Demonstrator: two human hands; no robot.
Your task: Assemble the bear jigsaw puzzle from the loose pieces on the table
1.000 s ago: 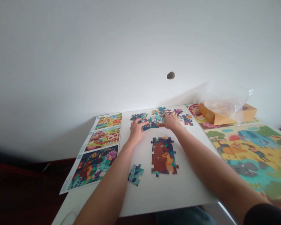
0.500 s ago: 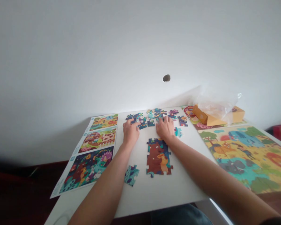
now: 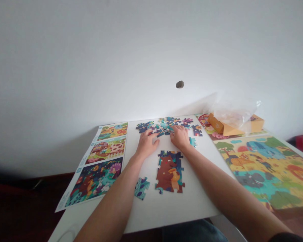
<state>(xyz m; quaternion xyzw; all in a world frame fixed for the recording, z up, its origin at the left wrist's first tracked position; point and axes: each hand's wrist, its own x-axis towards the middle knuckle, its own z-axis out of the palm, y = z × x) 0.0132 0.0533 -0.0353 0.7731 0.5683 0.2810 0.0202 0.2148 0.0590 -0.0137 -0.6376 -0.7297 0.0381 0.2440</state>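
My left hand (image 3: 146, 144) has its fingers stretched over the near left side of a pile of loose puzzle pieces (image 3: 164, 125), thumb apart, fingertips touching a dark blue piece (image 3: 161, 133). My right hand (image 3: 181, 137) is bent at the right side of the pile, its fingers closed on a teal and dark puzzle piece (image 3: 169, 128) partly hidden by them. Between my forearms lies a joined puzzle section (image 3: 169, 171) showing a brown bear with a saxophone. A smaller teal section with dark spots (image 3: 141, 189) sits beside my left forearm.
A picture sheet (image 3: 103, 164) with three printed scenes lies at the left. On the right are a finished savanna puzzle (image 3: 264, 168), an orange box (image 3: 256, 123) and a clear plastic bag (image 3: 232, 112). The white wall (image 3: 151, 67) stands behind the white table (image 3: 151, 215).
My left hand has shifted slightly right and its thumb has spread. My right fingers have turned left over the pieces. The bear section has slid a little left and nearer, turning slightly.
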